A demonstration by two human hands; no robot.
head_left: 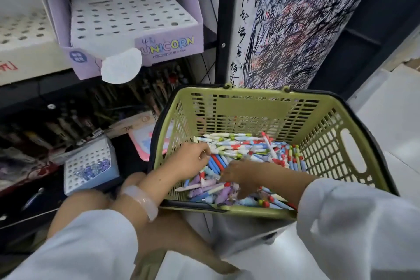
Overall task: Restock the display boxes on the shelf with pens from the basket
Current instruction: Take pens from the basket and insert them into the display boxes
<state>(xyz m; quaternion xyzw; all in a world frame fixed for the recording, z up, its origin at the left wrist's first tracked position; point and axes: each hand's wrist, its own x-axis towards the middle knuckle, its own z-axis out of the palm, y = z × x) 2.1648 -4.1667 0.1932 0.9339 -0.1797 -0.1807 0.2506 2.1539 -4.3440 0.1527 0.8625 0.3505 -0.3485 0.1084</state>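
A green plastic basket (341, 159) sits in front of me, its floor covered with several colourful pens (245, 150). Both my hands are down inside it among the pens. My left hand (191, 161) has its fingers curled into the pile at the left side. My right hand (243, 177) reaches into the purple and blue pens near the front; its fingertips are buried. A purple "UNICORN" display box (163, 45) with an empty white hole grid stands on the shelf above. A smaller blue display box (91, 166) lower left holds a few purple pens.
A cream display box (27, 52) with a hole grid stands left of the purple one. Dark lower shelves (68, 116) hold rows of other pens. A scribbled white test panel (295, 18) rises behind the basket. White floor (391, 120) lies to the right.
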